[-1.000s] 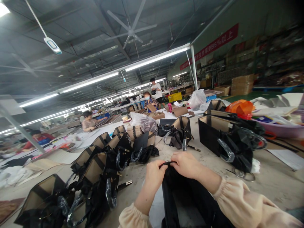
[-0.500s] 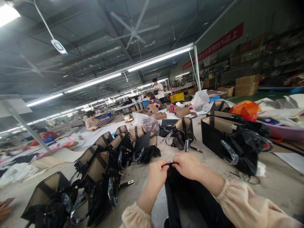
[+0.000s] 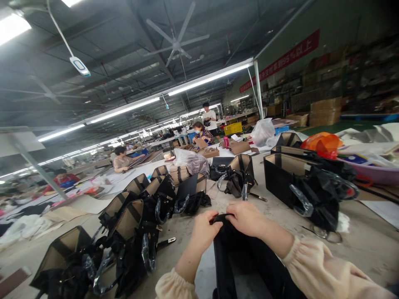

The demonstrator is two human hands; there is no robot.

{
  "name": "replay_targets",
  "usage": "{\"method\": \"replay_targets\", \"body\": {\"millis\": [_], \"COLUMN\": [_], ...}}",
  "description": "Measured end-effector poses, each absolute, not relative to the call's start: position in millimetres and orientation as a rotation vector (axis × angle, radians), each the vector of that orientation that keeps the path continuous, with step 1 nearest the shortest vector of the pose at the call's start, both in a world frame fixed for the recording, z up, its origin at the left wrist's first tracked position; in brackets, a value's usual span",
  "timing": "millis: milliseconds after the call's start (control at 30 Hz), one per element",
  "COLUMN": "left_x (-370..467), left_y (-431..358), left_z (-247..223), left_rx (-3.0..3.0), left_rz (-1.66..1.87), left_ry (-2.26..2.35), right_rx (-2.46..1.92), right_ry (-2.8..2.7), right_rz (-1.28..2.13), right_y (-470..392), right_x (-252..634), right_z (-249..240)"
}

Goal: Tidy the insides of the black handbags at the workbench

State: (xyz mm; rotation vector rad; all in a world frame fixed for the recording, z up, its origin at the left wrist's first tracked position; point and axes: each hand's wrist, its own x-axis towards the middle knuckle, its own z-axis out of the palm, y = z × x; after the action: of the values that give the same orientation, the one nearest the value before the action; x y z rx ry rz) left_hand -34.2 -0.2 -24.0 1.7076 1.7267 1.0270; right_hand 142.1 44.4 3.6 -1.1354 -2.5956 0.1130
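Note:
Right in front of me stands a black handbag (image 3: 226, 257), its top open toward me and its lower part cut off by the frame. My left hand (image 3: 205, 227) pinches the far upper rim at its left corner, thumb and fingers closed on the black edge. Just beside it my right hand (image 3: 245, 216) grips the same rim, fingers bent over the edge. Both sleeves are cream with gathered cuffs. To the left is a row of unfinished black handbags (image 3: 124, 245) with tan insides and plastic-wrapped handles.
More black bags (image 3: 289, 178) stand at the right, near scissors (image 3: 333, 236) and a purple basin (image 3: 374, 172). Behind are a plastic-wrapped bundle (image 3: 193, 161) and an orange plastic bag (image 3: 321, 145). A brown flat object (image 3: 14, 282) lies at lower left. Several people work farther back.
My left hand has shifted slightly left and down along the rim, while my right hand stays nearly in place. The other person's fingers at the lower left edge are gone from view.

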Motion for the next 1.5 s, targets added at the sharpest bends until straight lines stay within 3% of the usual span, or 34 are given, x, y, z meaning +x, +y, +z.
{"method": "replay_targets", "body": {"millis": [1033, 1500], "left_x": [-19.7, -13.1], "left_y": [3.0, 8.3], "left_z": [-11.9, -5.6], "left_rx": [1.974, 2.125], "left_rz": [0.798, 0.690], "left_ry": [1.984, 1.995], "right_rx": [-1.108, -1.136], "right_ry": [-2.688, -2.638], "right_rz": [0.031, 0.294], "right_y": [47.4, 58.6], "right_x": [134.5, 164.4], "right_z": [8.9, -1.9]}}
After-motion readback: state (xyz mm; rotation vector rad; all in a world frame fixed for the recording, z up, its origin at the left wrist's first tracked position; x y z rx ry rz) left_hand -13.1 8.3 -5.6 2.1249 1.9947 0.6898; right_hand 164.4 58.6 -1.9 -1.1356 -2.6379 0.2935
